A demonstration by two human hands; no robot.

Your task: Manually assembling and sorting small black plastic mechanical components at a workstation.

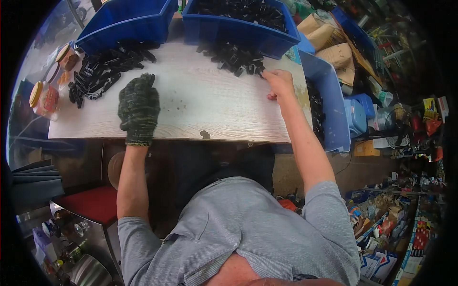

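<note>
My left hand (pixel 139 110), in a dark green knitted glove, is closed above the left half of the table. A dark end sticks out past its fingers and looks like a small black plastic part (pixel 152 79); the rest of it is hidden. My bare right hand (pixel 279 82) reaches to the right edge of a heap of black plastic parts (pixel 234 58). Thumb and forefinger pinch together at one black plastic part (pixel 262 72) there. Another heap of longer black parts (pixel 98 71) lies beyond and left of the glove.
A blue bin (pixel 126 28) stands at the far left of the white table (pixel 200 107), and another blue bin (pixel 234 29), full of black parts, at the far right. Jars (pixel 45 100) line the left edge. Beside the right edge is a lighter blue bin (pixel 331 105).
</note>
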